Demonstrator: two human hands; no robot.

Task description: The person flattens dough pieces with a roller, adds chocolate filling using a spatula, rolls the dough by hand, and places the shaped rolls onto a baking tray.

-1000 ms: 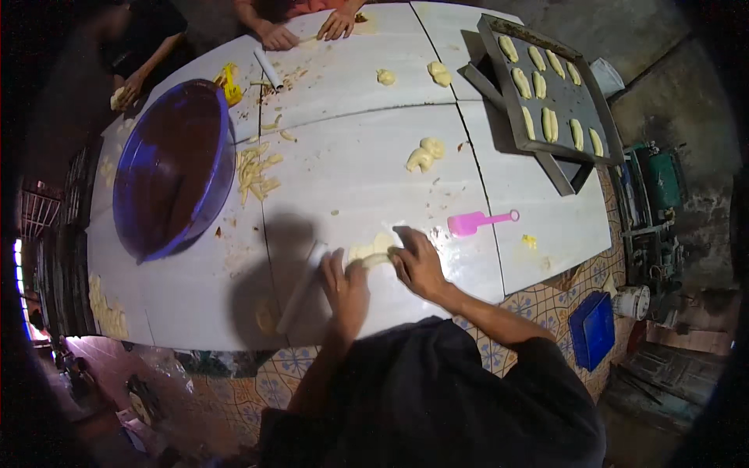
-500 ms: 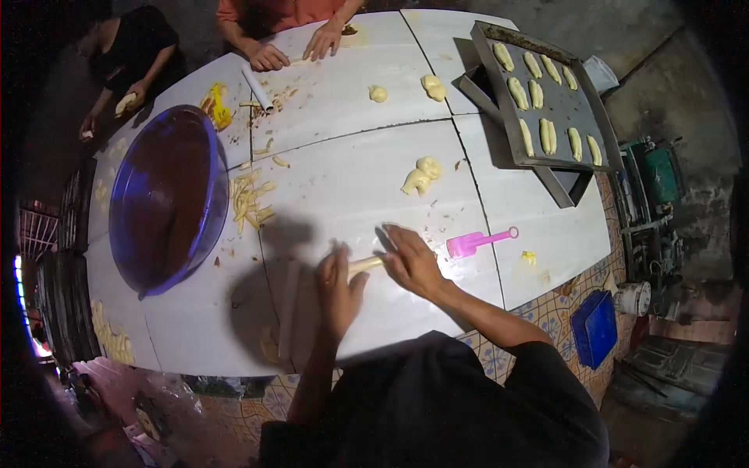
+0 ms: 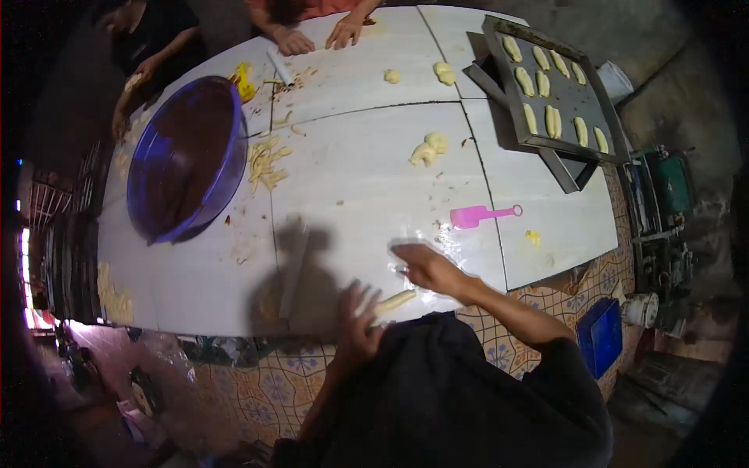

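Observation:
A short pale dough roll (image 3: 396, 301) lies near the table's front edge, close to my body. Beside its left end is my left hand (image 3: 359, 321), slightly blurred, with its fingers apart; whether it touches the dough I cannot tell. My right hand (image 3: 427, 267) is above and to the right of the roll, fingers stretched out to the left and holding nothing. Farther off, two joined dough lumps (image 3: 429, 148) sit on the white tabletop (image 3: 351, 179). A pink plastic scraper (image 3: 470, 217) lies to the right of my right hand.
Left is a big purple basin (image 3: 234, 168) of brown filling, with dough strips (image 3: 267, 165) beside it. A metal tray (image 3: 573, 97) of shaped dough stands far right on another tin. A white rod (image 3: 294, 273) lies in my shadow. Two people work across the table.
The dough roll has come nearer to the front edge and my body. My right hand has lifted off its end, and my left hand has shifted to the near side. The view has shifted too.

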